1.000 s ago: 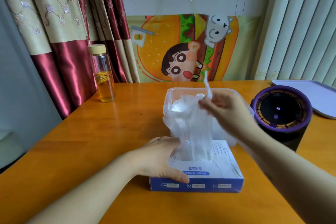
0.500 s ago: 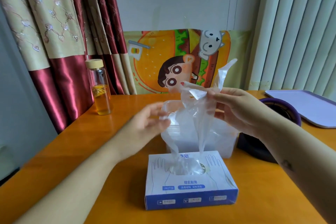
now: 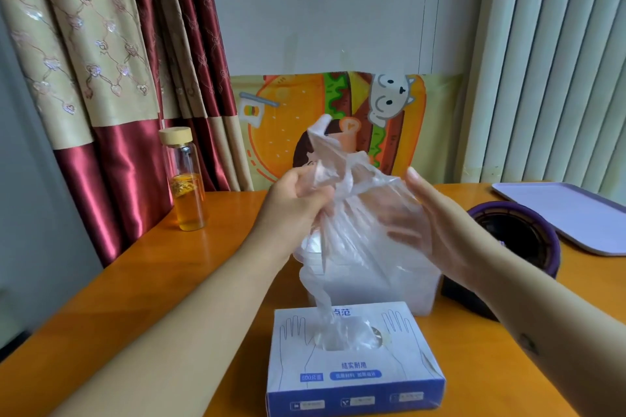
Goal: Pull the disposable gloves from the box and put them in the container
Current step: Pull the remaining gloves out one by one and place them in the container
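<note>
Left hand (image 3: 298,203) pinches the clear glove (image 3: 355,213), right hand (image 3: 437,227) fingers spread against it; best lift its tail clear of the box (image 3: 355,379), then lower into the container (image 3: 382,284)

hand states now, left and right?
Left hand: gripping the disposable glove.
Right hand: open, fingers straight against the glove.
</note>
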Demonstrator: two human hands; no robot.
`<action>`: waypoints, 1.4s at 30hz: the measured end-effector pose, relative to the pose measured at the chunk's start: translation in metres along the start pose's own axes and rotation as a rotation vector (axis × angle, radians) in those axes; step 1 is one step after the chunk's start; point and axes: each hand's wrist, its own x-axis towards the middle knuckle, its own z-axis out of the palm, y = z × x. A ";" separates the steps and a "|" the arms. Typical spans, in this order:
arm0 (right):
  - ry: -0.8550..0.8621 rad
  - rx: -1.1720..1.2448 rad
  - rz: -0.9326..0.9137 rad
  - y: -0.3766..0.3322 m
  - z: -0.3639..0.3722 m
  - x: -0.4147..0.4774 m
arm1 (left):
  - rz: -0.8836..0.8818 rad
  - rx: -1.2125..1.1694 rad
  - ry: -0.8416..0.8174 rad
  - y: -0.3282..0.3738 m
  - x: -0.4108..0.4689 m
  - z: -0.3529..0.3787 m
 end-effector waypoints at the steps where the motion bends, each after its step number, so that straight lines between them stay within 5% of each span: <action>1: 0.007 0.001 0.013 0.006 -0.002 -0.003 | -0.038 -0.056 0.050 -0.003 0.003 -0.003; 8: 0.279 0.267 0.011 0.018 0.018 0.003 | -0.216 -0.364 0.221 -0.020 0.009 -0.008; 11: 0.346 0.160 -0.119 0.013 0.032 0.015 | -0.306 -0.477 0.238 -0.029 0.005 -0.016; 16: 0.241 -0.236 -0.271 0.006 0.057 0.047 | -0.401 -0.511 0.383 -0.058 0.004 -0.046; 20: 0.098 -0.541 -0.201 0.006 0.076 0.074 | -0.484 -0.474 0.580 -0.080 -0.001 -0.079; 23: -0.057 -0.754 -0.099 0.011 0.081 0.089 | -0.509 -0.241 0.799 -0.081 -0.006 -0.107; 25: -0.140 -0.846 -0.080 0.011 0.082 0.094 | -0.371 -0.046 0.826 -0.072 -0.010 -0.115; 27: -0.206 -0.871 -0.071 0.009 0.083 0.097 | -0.070 0.192 0.646 -0.058 -0.008 -0.113; 29: -0.269 -0.872 -0.070 0.003 0.082 0.098 | 0.143 0.456 0.278 -0.046 -0.003 -0.100; 33: -0.320 -0.880 -0.109 -0.013 0.069 0.099 | 0.025 0.782 -0.318 -0.042 0.024 -0.072; 42: -0.152 -1.107 -0.100 -0.016 0.000 0.105 | 0.090 1.084 -0.369 -0.042 0.071 -0.032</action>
